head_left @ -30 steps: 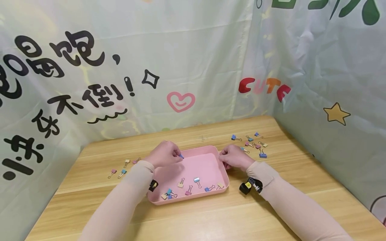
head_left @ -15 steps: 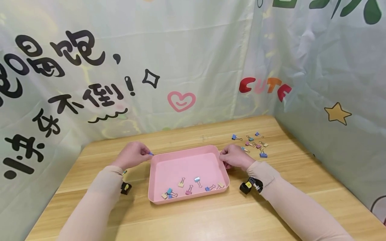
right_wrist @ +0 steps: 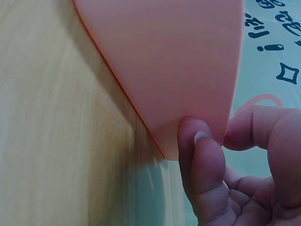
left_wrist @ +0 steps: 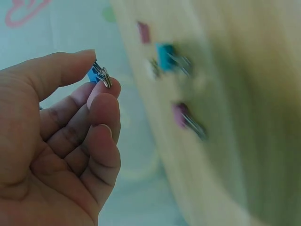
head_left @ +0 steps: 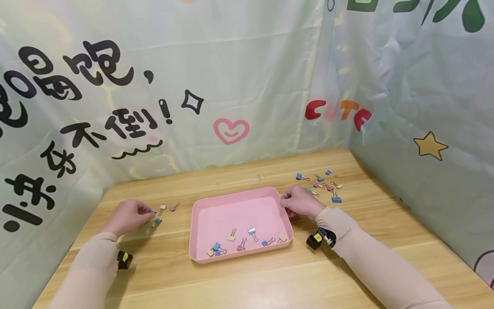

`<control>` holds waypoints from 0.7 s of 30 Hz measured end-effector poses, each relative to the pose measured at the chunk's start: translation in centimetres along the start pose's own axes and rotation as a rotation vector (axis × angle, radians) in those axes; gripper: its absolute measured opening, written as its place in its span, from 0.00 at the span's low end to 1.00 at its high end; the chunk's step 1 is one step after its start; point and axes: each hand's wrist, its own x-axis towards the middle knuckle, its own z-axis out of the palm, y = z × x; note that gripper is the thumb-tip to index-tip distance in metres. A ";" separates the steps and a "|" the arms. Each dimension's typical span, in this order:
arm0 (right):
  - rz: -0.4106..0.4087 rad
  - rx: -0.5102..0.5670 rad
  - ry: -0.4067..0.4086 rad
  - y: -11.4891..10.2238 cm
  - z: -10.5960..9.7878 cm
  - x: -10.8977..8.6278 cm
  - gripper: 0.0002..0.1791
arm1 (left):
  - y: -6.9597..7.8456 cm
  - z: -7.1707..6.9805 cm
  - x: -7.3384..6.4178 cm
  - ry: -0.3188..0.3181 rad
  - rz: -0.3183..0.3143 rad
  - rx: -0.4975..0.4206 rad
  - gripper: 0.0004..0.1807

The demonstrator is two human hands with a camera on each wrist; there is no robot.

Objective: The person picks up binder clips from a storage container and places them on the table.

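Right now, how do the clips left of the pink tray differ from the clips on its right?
The left clips are few, and the left hand hovers over them pinching a blue clip. The right clips are more numerous, spread wider, and lie untouched; the right hand grips the pink tray instead. Both groups are small coloured binder clips lying on the wooden table.

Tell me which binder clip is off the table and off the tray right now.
The blue clip pinched between the thumb and fingertips of the left hand. Every other clip lies loose, either on the table or inside the pink tray.
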 end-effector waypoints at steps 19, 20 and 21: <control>-0.010 -0.010 -0.003 0.1 0.0 0.1 0.06 | -5.3 0.7 -3.5 -0.021 -0.089 0.054 0.10; -0.010 -0.010 -0.003 0.1 0.0 0.1 0.06 | -5.4 0.8 -3.6 -0.023 -0.093 0.057 0.10; -0.011 -0.010 -0.003 0.1 0.0 0.1 0.06 | -5.5 0.8 -3.7 -0.021 -0.091 0.061 0.10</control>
